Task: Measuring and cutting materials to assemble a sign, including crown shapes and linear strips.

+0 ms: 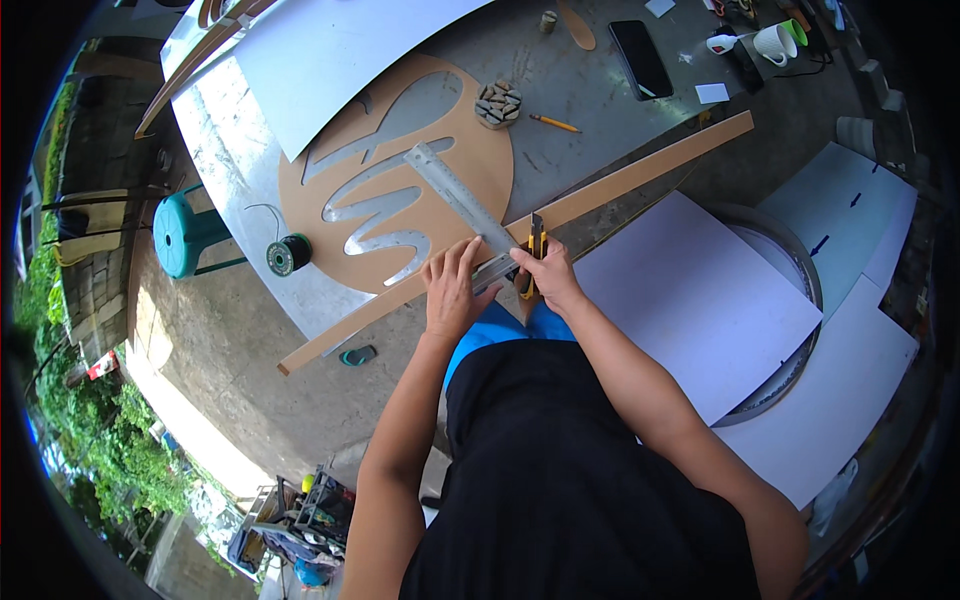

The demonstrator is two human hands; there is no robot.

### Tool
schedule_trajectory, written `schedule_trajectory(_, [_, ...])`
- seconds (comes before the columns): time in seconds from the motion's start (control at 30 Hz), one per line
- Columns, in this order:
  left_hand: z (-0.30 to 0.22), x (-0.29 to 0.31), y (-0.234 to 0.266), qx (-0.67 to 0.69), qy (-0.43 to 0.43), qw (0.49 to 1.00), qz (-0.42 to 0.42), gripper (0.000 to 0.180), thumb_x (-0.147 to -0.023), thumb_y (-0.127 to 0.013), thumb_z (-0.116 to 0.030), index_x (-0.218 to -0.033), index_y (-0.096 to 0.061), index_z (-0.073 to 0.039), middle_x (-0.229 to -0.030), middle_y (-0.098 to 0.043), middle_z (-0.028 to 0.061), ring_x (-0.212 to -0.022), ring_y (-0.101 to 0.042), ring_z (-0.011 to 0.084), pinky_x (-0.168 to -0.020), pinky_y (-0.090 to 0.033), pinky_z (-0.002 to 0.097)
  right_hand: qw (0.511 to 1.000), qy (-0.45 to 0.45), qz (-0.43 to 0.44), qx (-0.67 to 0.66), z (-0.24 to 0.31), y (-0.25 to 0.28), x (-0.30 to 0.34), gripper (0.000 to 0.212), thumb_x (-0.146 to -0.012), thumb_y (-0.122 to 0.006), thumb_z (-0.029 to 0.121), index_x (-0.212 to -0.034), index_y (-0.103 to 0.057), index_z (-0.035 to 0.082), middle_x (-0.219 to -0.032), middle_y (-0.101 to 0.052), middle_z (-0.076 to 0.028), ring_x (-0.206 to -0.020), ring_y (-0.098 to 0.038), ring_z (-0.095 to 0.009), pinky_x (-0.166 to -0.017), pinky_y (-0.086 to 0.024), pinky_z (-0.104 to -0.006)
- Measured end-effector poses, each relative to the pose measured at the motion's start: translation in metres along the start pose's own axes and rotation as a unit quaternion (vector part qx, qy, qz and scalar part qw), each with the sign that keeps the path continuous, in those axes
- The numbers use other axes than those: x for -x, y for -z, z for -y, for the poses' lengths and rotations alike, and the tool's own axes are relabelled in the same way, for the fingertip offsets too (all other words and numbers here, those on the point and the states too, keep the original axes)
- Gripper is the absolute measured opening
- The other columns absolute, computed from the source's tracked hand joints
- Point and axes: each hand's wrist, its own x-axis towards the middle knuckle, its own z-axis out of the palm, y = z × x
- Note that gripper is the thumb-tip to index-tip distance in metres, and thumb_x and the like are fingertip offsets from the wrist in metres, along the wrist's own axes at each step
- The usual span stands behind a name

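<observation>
A long, narrow strip of brown board (640,179) lies slantwise along the near edge of the table. Across it rests a metal square (458,195), its ruled blade pointing away to the upper left. My left hand (456,287) is closed on the near end of the square, fingertips on the metal. In my right hand (551,276) is a yellow and black utility knife (537,238), held upright, with the thumb and fingers also touching the square. My fingers hide part of the square's near end and the lower knife.
Beyond the strip lies a round brown board (300,200) with cut-out shapes, partly under a white sheet (330,70). A pencil (555,124), phone (640,60), container of small pieces (497,104) and wire spool (288,255) sit on the table. White panels (690,300) are at right.
</observation>
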Motion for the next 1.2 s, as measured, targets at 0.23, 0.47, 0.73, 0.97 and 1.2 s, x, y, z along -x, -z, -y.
schedule_trajectory(0.23, [0.039,0.018,0.023,-0.078,0.043,0.995,0.044,0.104,-0.056,-0.092,-0.033,-0.147,-0.043,-0.021,-0.151,-0.040,0.0072,-0.143,-0.033,0.0320,-0.117,-0.022,0.0530,1.000,-0.015,0.018,0.007,-0.002,0.002,-0.004,0.013,-0.087,-0.074,0.008,-0.087,-0.061,0.006,-0.074,-0.060,0.001,-0.063,-0.056,-0.008,-0.061,-0.048,-0.0246])
schedule_trajectory(0.47, [0.056,0.013,0.026,-0.107,0.017,0.993,0.049,0.090,-0.065,-0.087,-0.022,-0.146,-0.046,-0.024,-0.148,-0.042,0.0094,-0.139,-0.039,0.0296,-0.117,-0.024,0.0525,1.000,-0.015,0.007,0.017,0.001,0.008,-0.010,0.013,-0.086,-0.074,0.008,-0.085,-0.062,0.007,-0.074,-0.060,0.001,-0.064,-0.055,-0.008,-0.061,-0.047,-0.0252])
schedule_trajectory(0.73, [0.062,0.016,0.031,-0.121,0.034,0.991,0.034,0.087,-0.070,-0.085,-0.021,-0.147,-0.044,-0.023,-0.147,-0.042,0.0086,-0.140,-0.039,0.0282,-0.114,-0.026,0.0591,0.999,-0.019,0.010,0.027,0.003,0.006,-0.007,0.013,-0.085,-0.075,0.007,-0.085,-0.062,0.006,-0.073,-0.059,0.001,-0.063,-0.055,-0.008,-0.061,-0.047,-0.0251])
schedule_trajectory(0.97, [0.067,0.016,0.045,-0.104,0.080,0.990,0.047,0.088,-0.070,-0.085,-0.016,-0.147,-0.043,-0.022,-0.147,-0.041,0.0093,-0.145,-0.033,0.0303,-0.114,-0.025,0.0610,0.999,-0.031,0.021,0.009,-0.003,-0.009,-0.011,0.015,-0.085,-0.076,0.008,-0.087,-0.061,0.006,-0.076,-0.060,0.001,-0.063,-0.056,-0.008,-0.061,-0.048,-0.0256])
schedule_trajectory(1.2, [0.075,0.023,0.045,-0.073,0.053,0.996,0.011,0.058,-0.072,-0.082,-0.018,-0.125,-0.058,-0.013,-0.135,-0.049,0.0107,-0.132,-0.043,0.0334,-0.108,-0.033,0.0538,0.998,-0.053,0.023,0.024,-0.001,-0.021,-0.012,0.015,-0.084,-0.076,0.008,-0.087,-0.061,0.005,-0.076,-0.062,0.000,-0.063,-0.056,-0.008,-0.061,-0.049,-0.0262])
